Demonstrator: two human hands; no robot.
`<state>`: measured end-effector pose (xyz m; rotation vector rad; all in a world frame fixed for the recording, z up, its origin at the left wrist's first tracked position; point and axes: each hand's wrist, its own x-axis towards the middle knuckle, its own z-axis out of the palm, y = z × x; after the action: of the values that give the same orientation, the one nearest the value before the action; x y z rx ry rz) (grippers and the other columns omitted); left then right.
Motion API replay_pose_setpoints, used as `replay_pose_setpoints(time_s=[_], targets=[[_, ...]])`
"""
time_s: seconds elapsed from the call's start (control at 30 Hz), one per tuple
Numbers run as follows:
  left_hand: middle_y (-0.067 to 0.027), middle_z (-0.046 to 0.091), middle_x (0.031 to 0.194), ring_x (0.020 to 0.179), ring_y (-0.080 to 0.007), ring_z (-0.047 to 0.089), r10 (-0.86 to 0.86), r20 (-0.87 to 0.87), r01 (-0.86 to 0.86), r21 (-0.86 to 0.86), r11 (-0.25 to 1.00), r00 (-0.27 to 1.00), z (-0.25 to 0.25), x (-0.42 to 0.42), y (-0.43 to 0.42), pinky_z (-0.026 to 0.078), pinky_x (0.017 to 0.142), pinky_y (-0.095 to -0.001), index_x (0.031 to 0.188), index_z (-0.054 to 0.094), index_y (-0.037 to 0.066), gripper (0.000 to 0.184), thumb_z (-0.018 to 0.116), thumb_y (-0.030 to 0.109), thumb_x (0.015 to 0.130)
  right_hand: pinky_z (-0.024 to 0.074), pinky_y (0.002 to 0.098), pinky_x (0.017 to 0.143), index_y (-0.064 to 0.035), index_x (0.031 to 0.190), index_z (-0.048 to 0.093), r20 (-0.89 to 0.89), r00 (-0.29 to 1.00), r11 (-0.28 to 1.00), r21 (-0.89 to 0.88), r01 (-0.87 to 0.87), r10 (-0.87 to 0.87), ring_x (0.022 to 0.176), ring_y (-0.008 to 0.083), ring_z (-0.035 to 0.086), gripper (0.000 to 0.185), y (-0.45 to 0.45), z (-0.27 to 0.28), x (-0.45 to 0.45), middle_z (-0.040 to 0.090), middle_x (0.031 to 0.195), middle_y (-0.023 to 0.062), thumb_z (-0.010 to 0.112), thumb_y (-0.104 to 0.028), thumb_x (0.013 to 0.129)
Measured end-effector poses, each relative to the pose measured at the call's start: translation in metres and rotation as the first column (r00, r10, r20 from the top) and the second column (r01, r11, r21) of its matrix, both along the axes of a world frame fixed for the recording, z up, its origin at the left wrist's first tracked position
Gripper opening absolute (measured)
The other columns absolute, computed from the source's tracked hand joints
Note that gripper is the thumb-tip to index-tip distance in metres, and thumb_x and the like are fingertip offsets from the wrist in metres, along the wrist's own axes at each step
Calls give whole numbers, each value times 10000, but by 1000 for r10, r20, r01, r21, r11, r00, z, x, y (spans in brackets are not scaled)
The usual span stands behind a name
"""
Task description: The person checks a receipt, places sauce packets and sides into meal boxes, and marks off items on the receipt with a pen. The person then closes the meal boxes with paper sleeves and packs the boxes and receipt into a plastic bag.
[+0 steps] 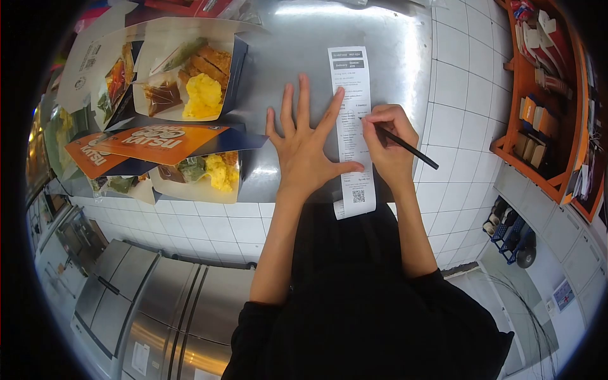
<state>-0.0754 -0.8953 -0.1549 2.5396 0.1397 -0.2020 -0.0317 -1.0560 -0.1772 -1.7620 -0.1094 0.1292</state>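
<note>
A long printed receipt (356,142) lies on the steel table (266,60), its lower end curling over the front edge. My left hand (307,139) is spread flat, with the thumb and index finger touching the paper. In my right hand (389,136) is a black pen (408,150), its tip at the receipt's right part. To the left of my left hand stand open food boxes (183,142) with orange and dark blue print. Yellow food (204,97), breaded pieces and small sauce packets show inside them.
Orange shelving (506,142) with stacked items stands at the right, beyond white floor tiles (459,82). Steel cabinets (164,297) are at the lower left. Blue crates (513,237) sit at the lower right. Red packaging lies at the table's far left.
</note>
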Motion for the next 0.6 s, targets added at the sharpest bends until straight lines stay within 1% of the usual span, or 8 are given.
replay_pose_setpoints(time_s=[0.07, 0.17, 0.27, 0.3, 0.4, 0.47, 0.57, 0.6], targets=[[-166, 78, 1650, 1514, -367, 41, -3, -2, 3, 4, 1000, 1000, -1, 0, 0, 36, 1131, -632, 1506, 392, 370, 1293, 920, 580, 345, 518, 235, 725, 11, 899, 600, -14, 1000, 1000, 0, 0, 0, 811, 114, 636, 107, 0, 1, 0, 620, 939, 72, 655, 84, 844], [-170, 78, 1649, 1514, -368, 39, -8, -2, 8, 9, 1000, 1000, -2, 0, 0, 38, 1130, -633, 1505, 396, 369, 1289, 919, 584, 346, 523, 237, 725, 10, 889, 598, -32, 997, 990, 120, 78, -74, 810, 118, 641, 111, 0, -2, -4, 621, 930, 77, 656, 89, 835], [-178, 69, 1649, 1515, -372, 33, -10, -7, 10, 10, 1000, 1000, -2, 1, 1, 11, 1132, -620, 1506, 404, 346, 1261, 913, 597, 380, 528, 243, 726, 11, 881, 596, -106, 993, 989, 127, 72, -58, 812, 124, 643, 110, -3, 1, -8, 622, 928, 81, 654, 89, 831], [-181, 65, 1650, 1515, -374, 31, -12, -13, 12, 7, 1000, 1000, -2, 0, 1, -2, 1133, -614, 1507, 407, 335, 1249, 911, 603, 397, 528, 244, 726, 11, 881, 595, -106, 993, 993, 103, 65, -54, 812, 124, 642, 111, -3, 1, -8, 621, 927, 80, 653, 91, 831], [-174, 87, 1647, 1513, -371, 40, 1, 5, -1, 4, 1000, 1000, -2, -1, 0, 39, 1129, -637, 1502, 402, 367, 1272, 918, 583, 359, 528, 247, 726, 11, 882, 593, -94, 995, 999, 35, 41, -37, 812, 126, 639, 113, -2, 2, -7, 619, 923, 78, 649, 95, 831], [-173, 86, 1647, 1513, -371, 42, -1, 5, 1, 6, 1000, 1000, -3, -1, 0, 39, 1129, -638, 1502, 400, 369, 1271, 917, 583, 361, 529, 248, 726, 11, 884, 595, -73, 997, 1000, 3, 18, -18, 814, 128, 640, 114, -2, 4, -6, 619, 919, 78, 647, 96, 829], [-170, 84, 1648, 1513, -371, 43, -3, 7, 3, 10, 1000, 1000, -3, -1, 0, 40, 1129, -640, 1503, 396, 374, 1274, 917, 582, 360, 529, 248, 726, 9, 886, 597, -42, 997, 997, 20, 70, -69, 816, 130, 641, 112, -1, -1, -10, 619, 914, 79, 648, 91, 829], [-169, 83, 1648, 1513, -370, 43, -3, 6, 3, 11, 1000, 1000, -3, -1, 0, 40, 1129, -640, 1504, 394, 375, 1275, 917, 581, 359, 518, 237, 697, 6, 898, 589, -48, 996, 996, 46, 73, -71, 796, 114, 631, 115, -2, 0, -11, 609, 917, 68, 644, 92, 843]])
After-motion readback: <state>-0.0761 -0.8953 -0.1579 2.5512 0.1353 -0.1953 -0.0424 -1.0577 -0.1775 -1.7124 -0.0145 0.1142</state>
